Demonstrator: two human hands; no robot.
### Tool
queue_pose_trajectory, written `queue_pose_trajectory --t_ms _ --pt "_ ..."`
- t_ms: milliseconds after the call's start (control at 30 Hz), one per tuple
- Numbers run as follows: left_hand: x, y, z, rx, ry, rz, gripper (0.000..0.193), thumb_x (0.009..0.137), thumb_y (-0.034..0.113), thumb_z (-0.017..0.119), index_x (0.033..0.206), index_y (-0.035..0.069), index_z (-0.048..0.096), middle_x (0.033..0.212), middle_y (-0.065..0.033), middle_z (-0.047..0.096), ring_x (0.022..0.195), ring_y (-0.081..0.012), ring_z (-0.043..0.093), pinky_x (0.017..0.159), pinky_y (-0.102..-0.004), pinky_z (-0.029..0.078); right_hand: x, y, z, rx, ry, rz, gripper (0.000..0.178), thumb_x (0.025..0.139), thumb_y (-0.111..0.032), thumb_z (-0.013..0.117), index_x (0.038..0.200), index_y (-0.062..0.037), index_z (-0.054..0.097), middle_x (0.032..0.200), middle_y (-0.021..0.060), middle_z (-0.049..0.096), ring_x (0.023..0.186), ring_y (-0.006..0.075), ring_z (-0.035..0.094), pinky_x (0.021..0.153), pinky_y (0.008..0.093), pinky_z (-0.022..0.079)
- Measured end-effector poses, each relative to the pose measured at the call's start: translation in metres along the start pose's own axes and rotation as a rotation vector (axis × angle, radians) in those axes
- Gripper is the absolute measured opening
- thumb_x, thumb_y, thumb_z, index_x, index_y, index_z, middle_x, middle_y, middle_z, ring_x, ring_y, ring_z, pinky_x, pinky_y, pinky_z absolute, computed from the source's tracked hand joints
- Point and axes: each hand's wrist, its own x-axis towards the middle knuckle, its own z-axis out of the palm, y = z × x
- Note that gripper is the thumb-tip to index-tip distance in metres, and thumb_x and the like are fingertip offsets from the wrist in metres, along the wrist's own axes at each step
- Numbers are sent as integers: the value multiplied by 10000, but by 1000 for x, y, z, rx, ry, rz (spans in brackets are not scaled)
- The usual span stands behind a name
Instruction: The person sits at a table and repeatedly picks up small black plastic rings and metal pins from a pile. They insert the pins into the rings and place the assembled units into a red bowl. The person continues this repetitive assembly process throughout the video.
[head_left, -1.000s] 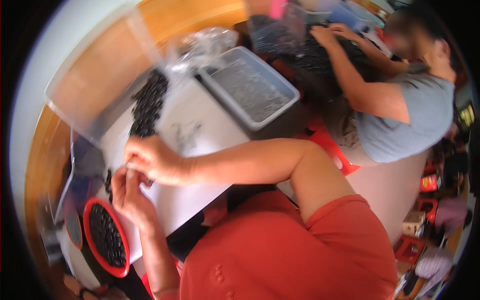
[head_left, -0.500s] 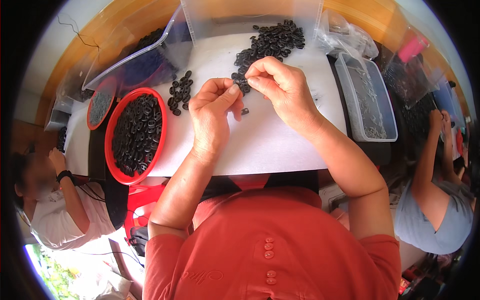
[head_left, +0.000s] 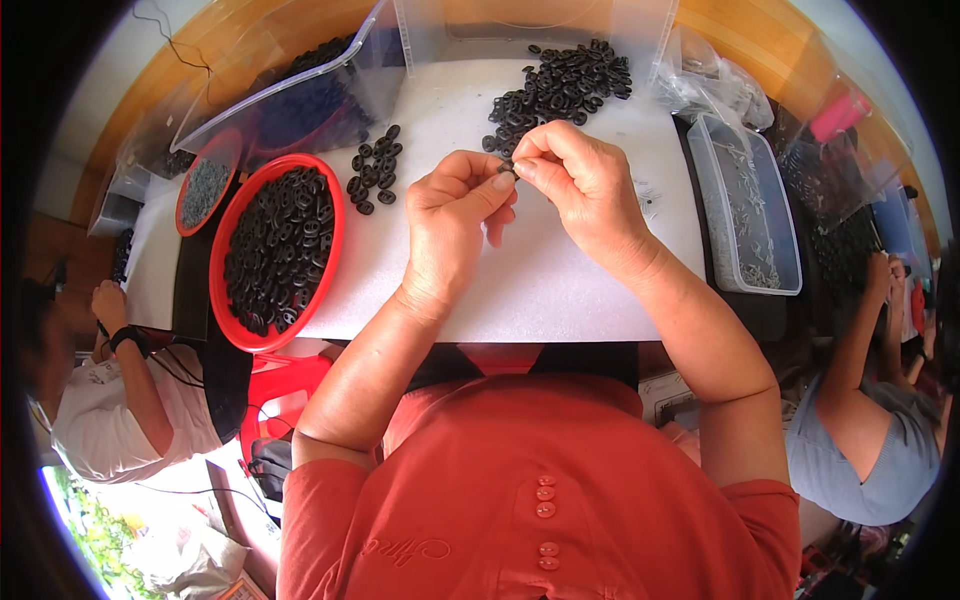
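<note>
The person in the red shirt has both hands up over the white table top (head_left: 560, 290). The left hand (head_left: 455, 225) and the right hand (head_left: 580, 185) meet at the fingertips, and both pinch one small dark piece (head_left: 507, 167) between them; it looks like a little black ring, but it is too small to be sure. At twelve o'clock from the hands lies a loose pile of black rings (head_left: 560, 90). At ten o'clock is a smaller bunch of rings (head_left: 374, 172). At nine o'clock sits a red round bowl (head_left: 332, 250) full of black rings, touching the table edge. At three o'clock is a clear box (head_left: 700, 190) with small grey bits inside. Another person in a white top (head_left: 90, 420) sits at eight o'clock.
</note>
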Motion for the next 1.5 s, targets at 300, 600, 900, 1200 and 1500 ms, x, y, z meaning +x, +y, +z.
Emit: queue_pose_trajectory --t_ms 300,600,900,1200,1500 --pt "-2 -5 -5 144 40 78 82 892 49 670 882 -15 620 728 -36 623 582 -75 555 440 -208 390 -8 -3 6 79 -116 272 51 915 -32 632 876 -11 608 770 2 628 678 65 539 592 218 441" --pt "1 0 1 77 84 3 86 914 49 636 898 -34 623 747 -64 623 575 -106 571 440 -226 402 3 6 -6 -66 -13 -47 108 871 -17 674 956 -26 609 858 82 670 743 212 666 656 324 520" --pt "-1 0 1 90 48 -10 89 915 68 640 894 -19 634 725 -38 616 578 -80 557 445 -213 399 -1 6 -5 -172 -98 -82 93 846 40 644 874 -10 571 792 92 633 696 218 627 615 322 489" --pt "2 1 -8 43 207 129 118 944 86 611 914 -28 615 732 -58 598 569 -116 535 446 -239 383 5 1 2 137 -58 283 43 914 -59 653 951 -36 654 786 -28 639 704 55 554 614 219 441" --pt "19 7 -35 -295 421 86 117 942 84 605 908 -29 609 730 -84 605 571 -166 558 460 -289 407 24 7 -9 -525 -316 227 81 821 -150 691 867 -84 694 732 82 683 692 240 656 645 371 493"
